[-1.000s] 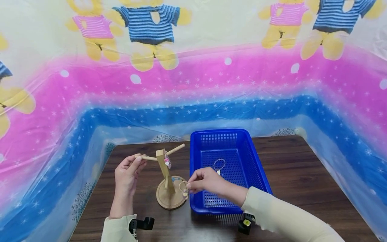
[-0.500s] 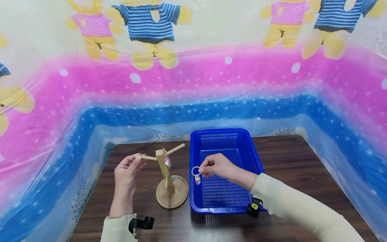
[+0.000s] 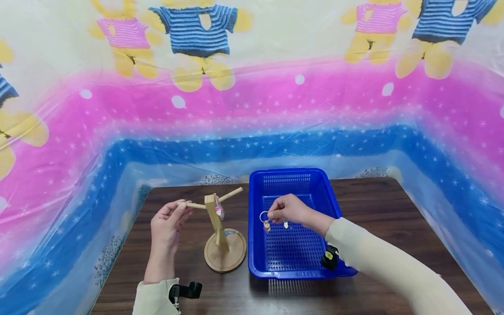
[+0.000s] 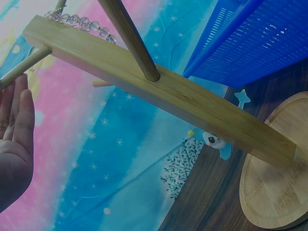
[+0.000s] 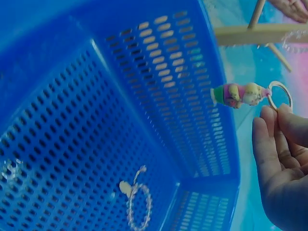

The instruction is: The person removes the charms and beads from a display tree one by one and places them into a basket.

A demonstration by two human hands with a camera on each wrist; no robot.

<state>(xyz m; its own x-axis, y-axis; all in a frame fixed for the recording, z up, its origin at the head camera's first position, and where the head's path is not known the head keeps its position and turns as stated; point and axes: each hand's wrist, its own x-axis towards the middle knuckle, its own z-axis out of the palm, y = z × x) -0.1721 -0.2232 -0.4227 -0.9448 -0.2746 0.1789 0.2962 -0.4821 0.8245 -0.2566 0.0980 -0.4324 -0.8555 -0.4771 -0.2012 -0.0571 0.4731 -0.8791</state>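
My left hand (image 3: 167, 223) pinches the end of a peg on a wooden stand (image 3: 214, 216) with a round base. A clear bead bracelet (image 4: 82, 21) hangs near the top of its post. In the left wrist view, a blue figure charm (image 4: 214, 140) shows partly behind the post. My right hand (image 3: 290, 208) pinches the metal ring of a keychain (image 5: 243, 94) over the blue basket (image 3: 252, 245). From the ring dangles a small figure in pink, yellow and green. Inside the basket lies a clear bead bracelet (image 5: 139, 207) with a pale charm.
The basket stands just right of the stand on a dark wooden table (image 3: 378, 227). Another sparkly clear item (image 5: 12, 171) lies on the basket floor. A patterned cloth (image 3: 240, 109) surrounds the back and sides of the table.
My right hand has carried the keychain from beside the stand's base to the right and farther back, over the basket. The left hand has kept its place on the peg.
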